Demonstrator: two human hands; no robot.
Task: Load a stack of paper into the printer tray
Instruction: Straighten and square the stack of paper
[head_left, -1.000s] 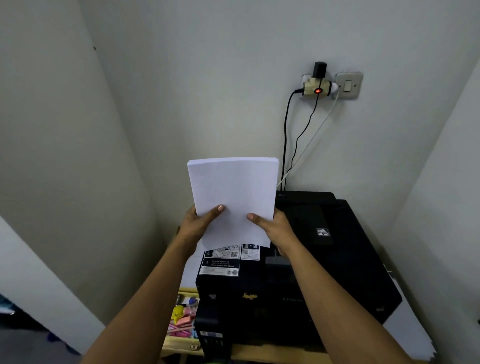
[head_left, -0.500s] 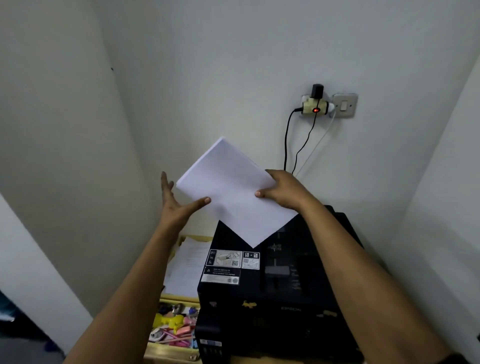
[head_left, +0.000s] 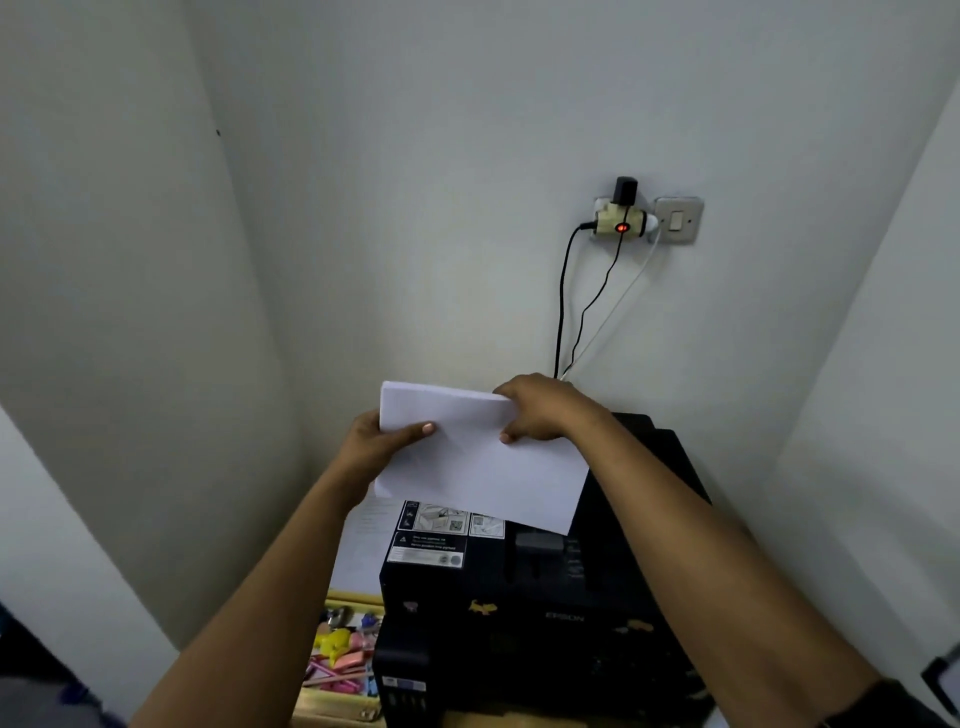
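A white stack of paper is held in the air over the rear part of a black printer, its long side roughly level. My left hand grips the stack's left edge, thumb on top. My right hand holds the upper right edge, fingers curled over it. The printer stands against the back wall; its rear tray area is hidden behind the paper and my hands.
A wall socket adapter with a red light has cables running down behind the printer. Left of the printer, a wooden box holds colourful small items, with a sheet of paper behind it. Walls close in on both sides.
The stack turned from a diagonal tilt to nearly level and came lower, towards the printer's back. My left hand went from an open palm at the edge to a full grip.
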